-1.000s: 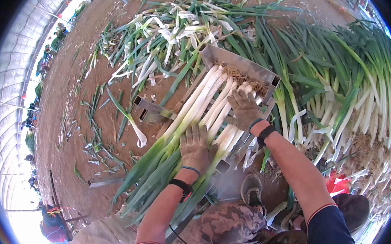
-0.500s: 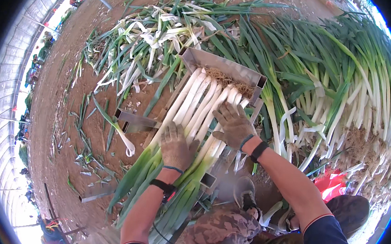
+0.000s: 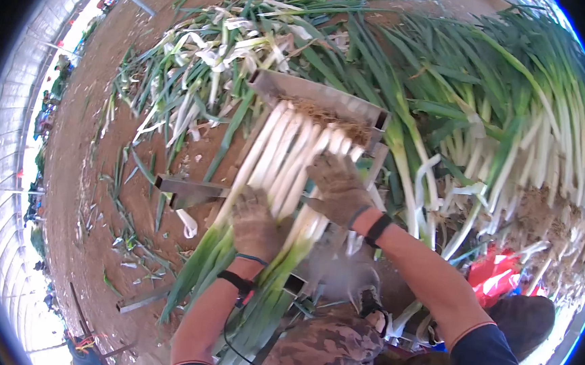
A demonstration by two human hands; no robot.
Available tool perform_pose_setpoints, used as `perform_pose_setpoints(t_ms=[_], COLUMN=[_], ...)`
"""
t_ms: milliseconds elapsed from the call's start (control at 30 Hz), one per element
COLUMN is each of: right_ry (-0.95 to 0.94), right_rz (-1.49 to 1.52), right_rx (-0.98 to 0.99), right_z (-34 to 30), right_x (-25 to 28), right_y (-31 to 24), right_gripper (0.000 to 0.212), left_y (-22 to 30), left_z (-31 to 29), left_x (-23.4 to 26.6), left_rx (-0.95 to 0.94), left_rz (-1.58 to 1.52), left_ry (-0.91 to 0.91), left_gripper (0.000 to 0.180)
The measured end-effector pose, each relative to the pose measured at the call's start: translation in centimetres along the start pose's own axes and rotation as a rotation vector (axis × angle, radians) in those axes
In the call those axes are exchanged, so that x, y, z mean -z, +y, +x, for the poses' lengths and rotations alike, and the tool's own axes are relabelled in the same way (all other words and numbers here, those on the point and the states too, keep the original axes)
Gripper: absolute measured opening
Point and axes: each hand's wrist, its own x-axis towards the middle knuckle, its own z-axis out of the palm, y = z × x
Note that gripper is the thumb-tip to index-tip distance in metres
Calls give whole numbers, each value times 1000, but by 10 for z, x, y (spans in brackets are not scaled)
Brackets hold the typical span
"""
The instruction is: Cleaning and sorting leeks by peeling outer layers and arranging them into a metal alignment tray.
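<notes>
Long green onions (image 3: 285,151) lie side by side in a metal frame (image 3: 316,92), their brown roots against its upright end plate and their green leaves trailing toward me. My left hand (image 3: 255,226), in a brown work glove, rests flat on the left part of the row, where white turns to green. Farther along and to the right, my gloved right hand (image 3: 339,189) lies over the white stems near the frame's right side. Both hands have their fingers stretched out or slightly bent, pressing on the row from above. The undersides of the palms are hidden.
Trimmed leaves and peelings (image 3: 210,55) are heaped on the soil beyond the frame. At the right stands a large pile of untrimmed green onions (image 3: 547,132). A side arm of the frame (image 3: 190,187) juts left. A red bag (image 3: 494,274) sits near my knee.
The frame and onions appear slightly farther left in the picture, as the whole view has shifted. Both hands stay on the stems, with the right hand a little closer to me along them.
</notes>
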Motion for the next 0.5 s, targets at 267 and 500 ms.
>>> perform_pose_setpoints(t_ms=[267,500], right_ry=[165,-134], right_rz=[187,-32], right_rx=[5,-149], right_z=[-69,-224], right_x=[3,145], right_y=[2,88], right_gripper=[61,52], left_y=[-27,-128], left_z=[6,31], left_x=[-57,-47], left_rx=[-20,-168], left_rz=[-169,-461], left_ry=[-7,-251], left_gripper=[71,45])
